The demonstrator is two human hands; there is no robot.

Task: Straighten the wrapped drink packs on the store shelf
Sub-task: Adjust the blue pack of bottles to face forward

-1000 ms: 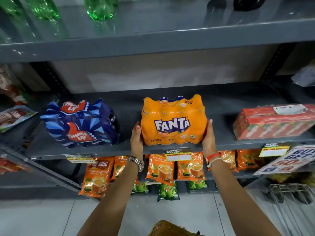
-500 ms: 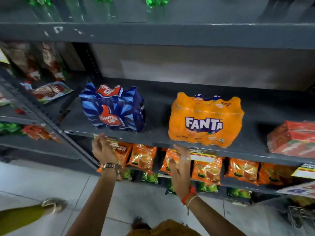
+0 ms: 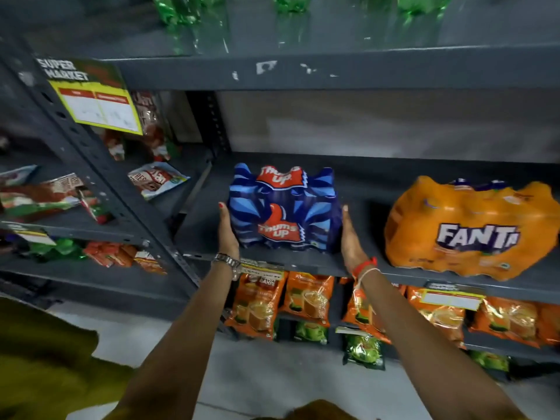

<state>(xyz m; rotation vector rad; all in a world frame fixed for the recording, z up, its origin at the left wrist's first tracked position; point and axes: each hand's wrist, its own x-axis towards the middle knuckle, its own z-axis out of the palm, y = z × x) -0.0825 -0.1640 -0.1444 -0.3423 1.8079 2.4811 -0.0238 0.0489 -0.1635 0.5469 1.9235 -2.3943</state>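
A blue wrapped Thums Up drink pack (image 3: 283, 212) stands on the grey middle shelf (image 3: 357, 265), its label facing me. My left hand (image 3: 228, 230) presses flat against its left side. My right hand (image 3: 351, 237) presses flat against its right side, so the pack is clamped between both palms. To the right, apart from it, an orange wrapped Fanta pack (image 3: 472, 228) sits on the same shelf, label forward, touched by neither hand.
Green bottles (image 3: 194, 13) stand on the shelf above. Orange tea pouches (image 3: 306, 295) hang below the shelf edge. A perforated upright post (image 3: 118, 183) and a yellow supermarket sign (image 3: 97, 101) are at left, with snack packets (image 3: 157, 178) beyond.
Both hands left the Fanta pack, dropped below the shelf edge, then rose and closed on the sides of the Thums Up pack. The view shifted left.
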